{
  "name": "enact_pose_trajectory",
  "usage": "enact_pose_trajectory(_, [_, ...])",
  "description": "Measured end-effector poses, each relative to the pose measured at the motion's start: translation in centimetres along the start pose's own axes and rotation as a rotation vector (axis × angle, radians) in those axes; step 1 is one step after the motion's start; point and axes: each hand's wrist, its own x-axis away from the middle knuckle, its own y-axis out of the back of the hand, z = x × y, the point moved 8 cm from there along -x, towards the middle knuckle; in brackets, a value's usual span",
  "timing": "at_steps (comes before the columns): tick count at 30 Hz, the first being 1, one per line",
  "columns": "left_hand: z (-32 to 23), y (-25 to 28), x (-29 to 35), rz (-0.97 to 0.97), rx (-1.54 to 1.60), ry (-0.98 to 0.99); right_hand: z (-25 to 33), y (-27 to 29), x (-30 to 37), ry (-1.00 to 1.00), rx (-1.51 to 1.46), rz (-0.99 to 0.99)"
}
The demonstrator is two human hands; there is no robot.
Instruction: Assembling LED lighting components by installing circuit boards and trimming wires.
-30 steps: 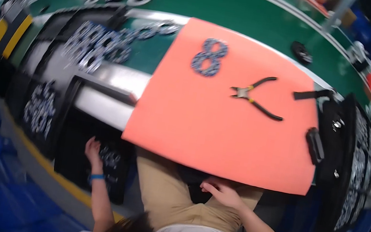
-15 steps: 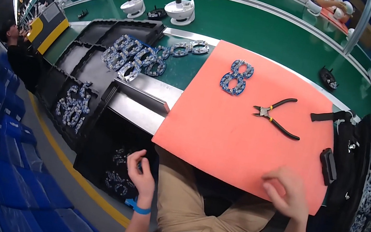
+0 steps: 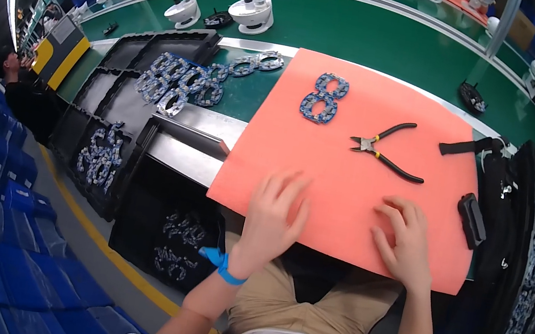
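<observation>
- So, left hand [image 3: 274,215] first: lower middle of the frame, over the near part of the pink mat [image 3: 335,202], fingers loosely spread, thumb well apart from them. A blue wristband [image 3: 224,266] sits on that wrist.
- Right hand [image 3: 404,243] is lower right of centre, also over the mat's near part, fingers half curled, thumb and fingertips apart. Can't really tell if either hand is touching the mat.
- Nearest tool is the cutting pliers [image 3: 369,144], a bit right of centre on the mat, handles spread, jaws pointing left.
- The figure-eight circuit board [image 3: 325,97] lies flat on the mat, upper centre, left of the pliers.
- Right side of the frame: a black strap [image 3: 459,148] and a chunky black object [image 3: 471,221] near the mat's edge.
- Left of the mat there's a pile of boards [image 3: 172,82], and a black bin [image 3: 150,201] with small parts, lower left.
- Up top, white devices [image 3: 253,14] stand on the green conveyor [image 3: 352,30].
</observation>
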Motion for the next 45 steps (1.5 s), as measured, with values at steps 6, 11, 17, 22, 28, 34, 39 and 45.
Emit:
enact_pose_trajectory(6, [1.2,-3.9,-7.9,0.075,-0.232,-0.005,-0.7,0.2,0.3,-0.006,-0.072,-0.012])
enact_pose_trajectory(11, [3.1,-7.8,-12.9,0.043,-0.495,-0.084,-1.4,0.6,0.6,0.003,-0.115,-0.047])
enact_pose_trajectory(17, [6.2,-9.1,-15.7,0.235,-0.382,0.096,-1.3,0.9,0.5,0.025,-0.164,-0.081])
enact_pose_trajectory(22, [-0.7,-4.6,-11.8,0.056,0.047,-0.146,-2.6,0.9,1.0,-0.068,-0.370,-0.071])
enact_pose_trajectory(28, [-10.9,-4.3,-1.0,0.424,-0.057,-0.607,-4.6,-0.2,2.5,-0.277,-1.243,-0.166])
enact_pose_trajectory(34, [-9.6,-5.8,3.5,0.514,0.081,-0.530,-0.3,-1.8,2.6,-0.390,-1.032,0.079])
enact_pose_trajectory(39, [-8.8,-4.9,4.0,0.456,0.207,-0.376,0.8,-2.3,3.0,-0.395,-0.891,0.068])
enact_pose_trajectory(45, [-8.7,-4.0,5.0,0.411,0.366,-0.313,1.2,-2.4,4.1,-0.496,-1.048,0.112])
